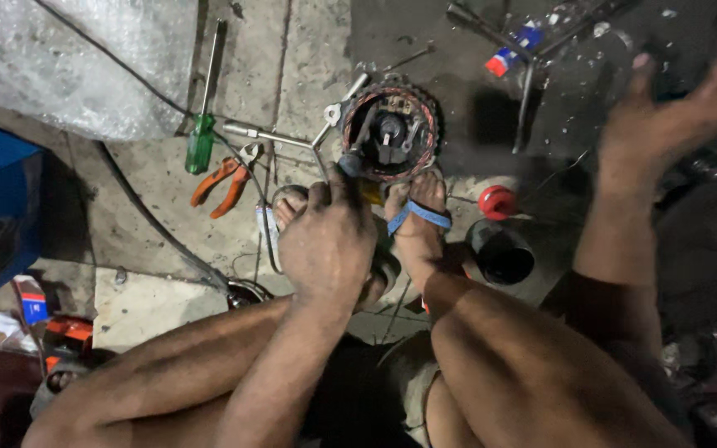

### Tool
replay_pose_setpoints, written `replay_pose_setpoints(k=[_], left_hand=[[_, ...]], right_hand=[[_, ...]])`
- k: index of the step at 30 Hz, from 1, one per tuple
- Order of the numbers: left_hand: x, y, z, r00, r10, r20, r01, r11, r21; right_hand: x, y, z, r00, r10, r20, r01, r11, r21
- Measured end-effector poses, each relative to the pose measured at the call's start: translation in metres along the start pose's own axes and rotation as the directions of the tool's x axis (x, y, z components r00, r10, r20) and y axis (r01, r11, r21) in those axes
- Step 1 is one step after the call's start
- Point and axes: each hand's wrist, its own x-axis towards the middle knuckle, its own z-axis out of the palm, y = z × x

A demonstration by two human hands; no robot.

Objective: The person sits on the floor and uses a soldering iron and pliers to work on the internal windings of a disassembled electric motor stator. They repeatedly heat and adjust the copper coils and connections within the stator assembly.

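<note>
Stator housing [392, 133] sits on the floor just ahead of the left hand [329, 241] — fist closed on a tool [350, 163] at its rim — right hand [665, 116] lifted, fingers spread, well off to the side.

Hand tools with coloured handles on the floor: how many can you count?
2: a green-handled screwdriver lying left of the round motor part, and orange-handled pliers just below it. Others may be hidden in the dark clutter.

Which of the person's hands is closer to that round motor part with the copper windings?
Left. The left hand grips a tool right at the near edge of the round wound part. The right hand is raised well off to its right, fingers spread.
</note>
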Motion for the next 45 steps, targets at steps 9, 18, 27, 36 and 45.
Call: replay_pose_setpoints(k=[9,18,27,36,45], left_hand=[[-0.004,0.001,0.001,1.0,-0.009,-0.009,0.009,1.0,-0.002],[0.001,0.002,-0.005,0.998,-0.036,0.044,0.035,0.999,0.011],[-0.002,-0.006,0.003,0.997,-0.013,0.073,0.011,1.0,0.028],[0.0,-0.006,0.002,0.998,0.014,0.06,-0.021,0.991,0.133],[-0.002,-0.001,0.007,0.999,-0.009,0.051,0.003,0.993,0.119]], right_hand=[[0.013,-0.126,0.088,0.823,-0.269,0.5,0.098,0.935,0.341],[0.044,-0.135,0.12,0.728,-0.417,0.545,0.408,0.901,0.144],[0.011,-0.144,0.002,0.933,0.054,0.355,-0.26,0.782,0.566],[0.005,-0.15,0.019,0.831,0.141,0.538,-0.503,0.605,0.618],[-0.007,-0.187,0.044,0.852,-0.275,0.445,0.197,0.957,0.214]])
